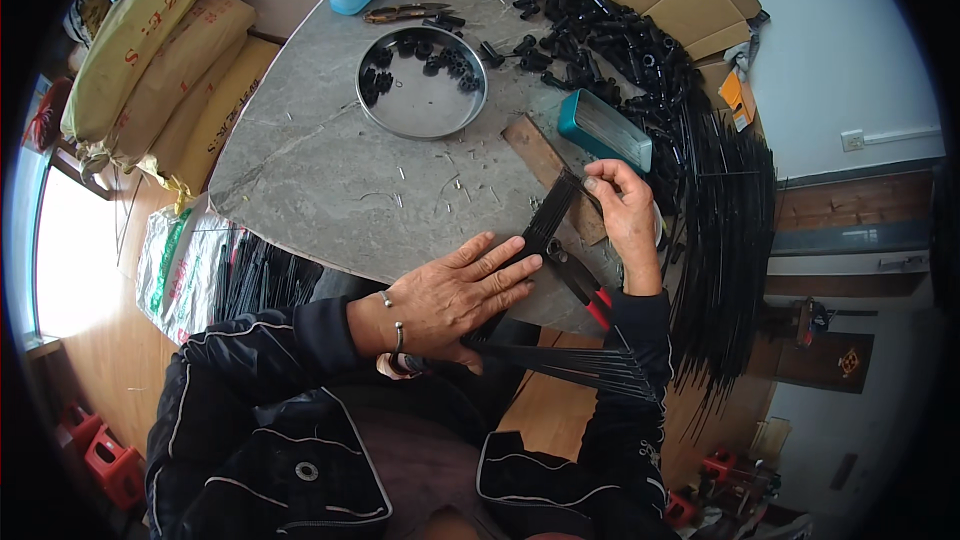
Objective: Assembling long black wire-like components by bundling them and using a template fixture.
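I see a dark, glossy black jacket with thin pale piping running along its seams and a round metal snap on the front panel. Both sleeves end in plain black cuffs at the wrists. The left hand (455, 295) wears a thin silver bangle with small ball ends, while the right hand (625, 220) is bare

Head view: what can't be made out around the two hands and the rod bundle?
- Head view: the middle of the black rod bundle is hidden beneath the left hand.
- The right hand covers the bundle's far tips; its grip is unclear.
- The red-handled pliers are partly hidden by the right wrist.
- Black pieces in the round metal tray are too small to identify.
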Demonstrator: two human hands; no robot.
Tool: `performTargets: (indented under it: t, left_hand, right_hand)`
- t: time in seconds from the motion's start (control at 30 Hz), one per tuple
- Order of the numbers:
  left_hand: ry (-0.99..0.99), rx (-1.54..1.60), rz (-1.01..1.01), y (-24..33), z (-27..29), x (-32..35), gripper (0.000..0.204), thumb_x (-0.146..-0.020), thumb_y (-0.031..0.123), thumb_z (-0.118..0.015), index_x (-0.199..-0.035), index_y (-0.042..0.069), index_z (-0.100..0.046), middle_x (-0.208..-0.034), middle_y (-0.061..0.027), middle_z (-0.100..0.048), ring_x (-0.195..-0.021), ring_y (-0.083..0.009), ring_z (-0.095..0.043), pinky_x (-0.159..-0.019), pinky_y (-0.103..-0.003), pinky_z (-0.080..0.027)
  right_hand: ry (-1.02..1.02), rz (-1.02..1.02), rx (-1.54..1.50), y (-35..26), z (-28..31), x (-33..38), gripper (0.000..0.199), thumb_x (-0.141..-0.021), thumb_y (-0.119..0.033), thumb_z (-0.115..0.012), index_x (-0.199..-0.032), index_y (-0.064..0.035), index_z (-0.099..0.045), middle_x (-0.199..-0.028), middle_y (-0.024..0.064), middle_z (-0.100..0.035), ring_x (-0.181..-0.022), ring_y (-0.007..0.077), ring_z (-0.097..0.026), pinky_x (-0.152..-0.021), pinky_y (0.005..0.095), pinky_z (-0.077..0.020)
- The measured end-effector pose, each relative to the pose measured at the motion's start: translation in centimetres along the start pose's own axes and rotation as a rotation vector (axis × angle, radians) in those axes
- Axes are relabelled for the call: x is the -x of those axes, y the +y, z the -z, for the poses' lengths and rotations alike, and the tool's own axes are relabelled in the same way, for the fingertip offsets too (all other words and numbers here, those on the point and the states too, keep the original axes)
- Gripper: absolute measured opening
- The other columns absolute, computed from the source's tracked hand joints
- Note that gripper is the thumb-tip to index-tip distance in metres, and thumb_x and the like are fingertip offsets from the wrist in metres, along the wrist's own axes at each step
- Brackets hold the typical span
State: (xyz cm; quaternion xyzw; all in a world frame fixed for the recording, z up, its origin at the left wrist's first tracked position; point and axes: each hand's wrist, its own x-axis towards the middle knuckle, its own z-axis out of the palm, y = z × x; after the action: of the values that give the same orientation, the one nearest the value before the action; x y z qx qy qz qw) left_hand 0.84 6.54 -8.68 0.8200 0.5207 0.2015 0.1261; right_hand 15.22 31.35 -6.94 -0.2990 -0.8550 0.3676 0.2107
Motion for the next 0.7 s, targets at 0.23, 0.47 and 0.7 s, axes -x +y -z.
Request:
performTargets:
  t: [0.23, 0.47, 0.7]
  left_hand:
    - [0.009, 0.011, -0.007, -0.1, -0.2, 0.1, 0.108, -0.061, 0.067, -0.068, -0.141, 0.002, -0.037, -0.156, -0.0139, -0.018, -0.145, -0.0311, -0.012, -0.118, -0.046, -0.01]
    - [-0.005, 0.001, -0.006, 0.0, -0.1, 0.1, 0.107, -0.063, 0.068, -0.067, -0.141, 0.002, -0.037, -0.156, -0.0142, -0.018, -0.146, -0.0309, -0.011, -0.118, -0.047, -0.01]
    - [-0.015, -0.006, 0.002, 0.1, -0.1, 0.0, 0.108, -0.063, 0.07, -0.065, -0.142, 0.003, -0.036, -0.156, -0.0135, -0.017, -0.146, -0.0305, -0.01, -0.118, -0.048, -0.008]
  right_hand:
    - [0.076, -0.016, -0.026, -1.4, -0.3, 0.1, 0.021, -0.086, -0.002, -0.063, -0.108, 0.0013, -0.063, -0.093, 0.0052, -0.066, -0.084, 0.01, -0.06, -0.078, 0.0233, -0.0479]
    - [-0.069, -0.124, 0.193, -1.2, 2.0, 1.1, 0.017, -0.082, -0.007, -0.065, -0.098, -0.001, -0.068, -0.088, 0.008, -0.068, -0.078, 0.0152, -0.063, -0.072, 0.0283, -0.0483]
    - [-0.039, -0.023, 0.216, -1.5, 2.3, 1.0, 0.011, -0.082, -0.003, -0.061, -0.091, -0.0009, -0.067, -0.088, 0.0104, -0.067, -0.081, 0.0214, -0.065, -0.073, 0.0288, -0.0478]
